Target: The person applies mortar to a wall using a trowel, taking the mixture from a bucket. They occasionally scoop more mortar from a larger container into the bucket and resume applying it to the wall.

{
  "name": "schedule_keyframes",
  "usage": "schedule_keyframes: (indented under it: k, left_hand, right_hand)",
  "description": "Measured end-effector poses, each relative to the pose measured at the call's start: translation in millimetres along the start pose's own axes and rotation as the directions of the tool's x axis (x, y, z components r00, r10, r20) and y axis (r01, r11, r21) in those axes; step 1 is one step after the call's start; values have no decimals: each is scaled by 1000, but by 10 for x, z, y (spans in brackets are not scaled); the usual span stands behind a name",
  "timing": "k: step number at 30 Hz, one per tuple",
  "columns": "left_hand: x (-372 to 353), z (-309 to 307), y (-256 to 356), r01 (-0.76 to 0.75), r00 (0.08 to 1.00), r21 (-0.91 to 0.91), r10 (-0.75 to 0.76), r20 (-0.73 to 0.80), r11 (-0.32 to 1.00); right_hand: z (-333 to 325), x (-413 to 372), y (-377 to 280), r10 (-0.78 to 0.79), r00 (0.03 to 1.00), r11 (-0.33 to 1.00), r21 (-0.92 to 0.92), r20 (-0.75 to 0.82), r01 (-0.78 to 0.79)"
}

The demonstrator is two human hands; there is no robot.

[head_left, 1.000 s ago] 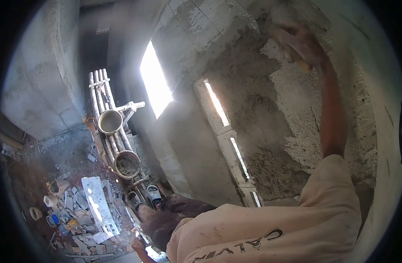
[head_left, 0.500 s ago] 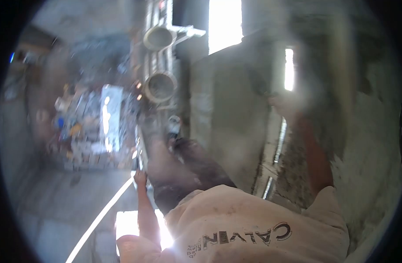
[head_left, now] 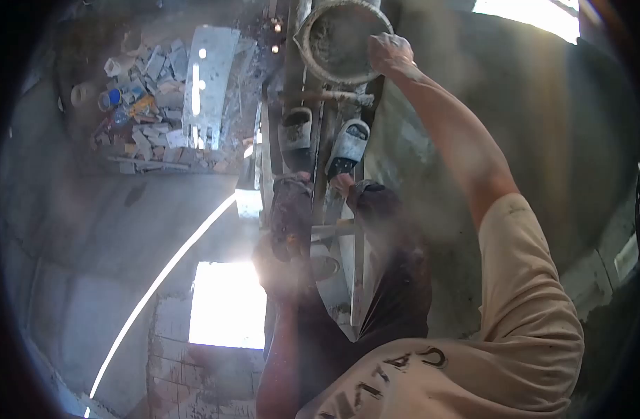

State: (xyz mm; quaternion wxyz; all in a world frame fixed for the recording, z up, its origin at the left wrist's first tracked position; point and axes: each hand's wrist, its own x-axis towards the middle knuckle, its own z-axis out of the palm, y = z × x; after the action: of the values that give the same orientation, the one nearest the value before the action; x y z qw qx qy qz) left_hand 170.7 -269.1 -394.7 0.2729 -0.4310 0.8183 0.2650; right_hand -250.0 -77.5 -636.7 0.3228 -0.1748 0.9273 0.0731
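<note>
**Right hand at the mortar pan, up on the scaffold**

Looking straight down now. Surface first: a narrow scaffold (head_left: 313,98) of poles lashed side by side, w/ both feet on it in sandals (head_left: 349,143). Far below, a bare concrete floor (head_left: 159,209) with a rubble pile (head_left: 149,105) of broken blocks and scraps, and a pale sheet (head_left: 208,77) lying next to it. Rough grey wall (head_left: 543,140) on the right side. A bright window opening (head_left: 226,304) glares low in the view, lots of haze over the centre.

Now the hands. The mortar pan (head_left: 334,42) sits on the poles just beyond the toes, round, with grey mix inside. The right hand (head_left: 390,54) is at full stretch, arm straight out from the beige sleeve, and it rests on the pan's right rim, touching it. The grip is clenched, fingers curled in tight, but what's inside the fist I can't tell.

The left hand (head_left: 285,262) is down by the knees, near the poles, well apart from the pan. It's lost in glare and blur, so I can't tell whether its grip is released or closed.
</note>
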Motion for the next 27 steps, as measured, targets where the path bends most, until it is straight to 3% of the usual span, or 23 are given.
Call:
schedule_keyframes:
  k: [2, 4, 7, 11, 12, 15, 19, 20, 23, 26, 27]
  left_hand:
    - [66, -227, 463, 178, 984, 60, -178, 2, 982]
    - [54, -224, 406, 131, 991, 89, -131, -8, 987]
    - [57, -215, 459, 47, 999, 20, -47, -7, 999]
    - [50, -186, 549, 33, 999, 20, -33, -15, 999]
    - [61, -173, 566, 21, 999, 18, -20, -34, 1000]
    - [57, -153, 540, 4, 998, 35, -2, -56, 999]
    - [60, -122, 479, 49, 998, 58, -47, -44, 997]
    - [36, -121, 488, 57, 998, 65, -56, -28, 996]
    - [24, -82, 534, 63, 997, 75, -59, -54, 995]
    - [-43, -150, 565, -37, 995, 113, 47, -86, 993]
    - [-31, -145, 568, -26, 994, 133, 40, -105, 991]
  right_hand:
    - [141, -43, -192, -34, 998, 999, 24, 51, 32]
    - [-31, -327, -287, -74, 995, 996, 60, 64, 70]
    - [-366, -681, -72, -7, 1000, 999, 40, 18, 7]
    - [186, -109, 230, 151, 962, 954, 222, 229, -203]
    - [485, 84, 171, 139, 965, 913, 350, 220, -211]
    - [711, 255, -239, 33, 975, 891, 435, 221, -129]
    - [1120, -134, -185, 110, 985, 817, 576, -134, -13]
    - [1028, -302, -145, 147, 988, 755, 652, -56, -75]
    - [764, -778, -125, 229, 972, 718, 683, -48, -135]
    - [744, -891, -44, 331, 941, 652, 738, -71, -174]
    - [669, -896, -32, 311, 950, 560, 810, -10, -175]
